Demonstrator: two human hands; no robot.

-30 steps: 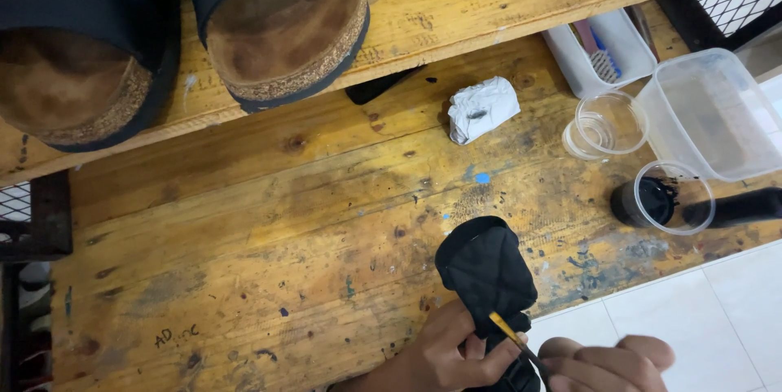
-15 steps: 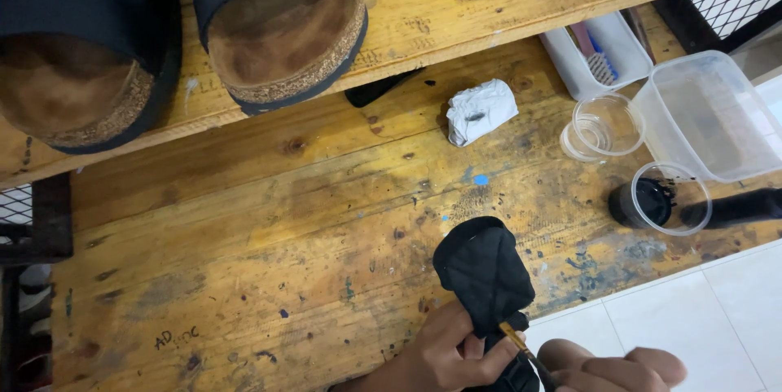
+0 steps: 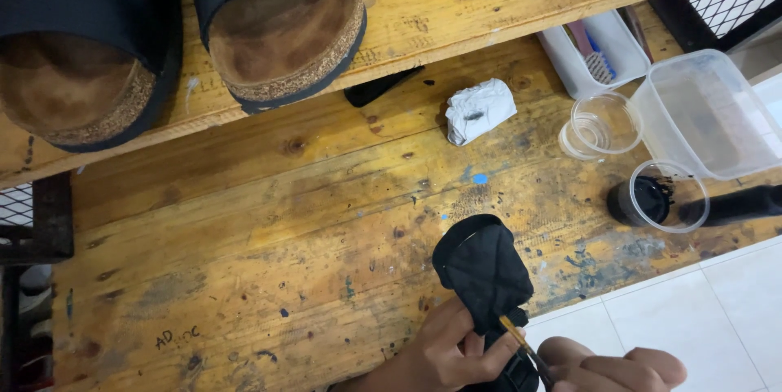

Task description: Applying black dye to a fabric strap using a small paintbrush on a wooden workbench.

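Note:
A black quilted piece, maybe a sandal strap or small shoe part (image 3: 485, 270), rests on the worn wooden bench (image 3: 244, 262) near its front edge. My left hand (image 3: 444, 351) grips its lower end from the left. My right hand (image 3: 611, 367) holds a thin brush with a yellowish handle (image 3: 521, 339), its tip touching the black piece's lower part. Both hands sit at the bottom edge and are partly cut off.
Two brown cork-soled sandals with black straps (image 3: 277, 26) stand on the upper shelf. A crumpled white cloth (image 3: 479, 109), an empty clear cup (image 3: 601, 125), a clear cup with black dye (image 3: 652, 201), a clear plastic box (image 3: 709, 111) and a white tray of tools (image 3: 595, 50) lie at right. White tiles show below.
The view has shifted slightly. My right hand and the brush have moved a little on the black piece; my left hand keeps its grip.

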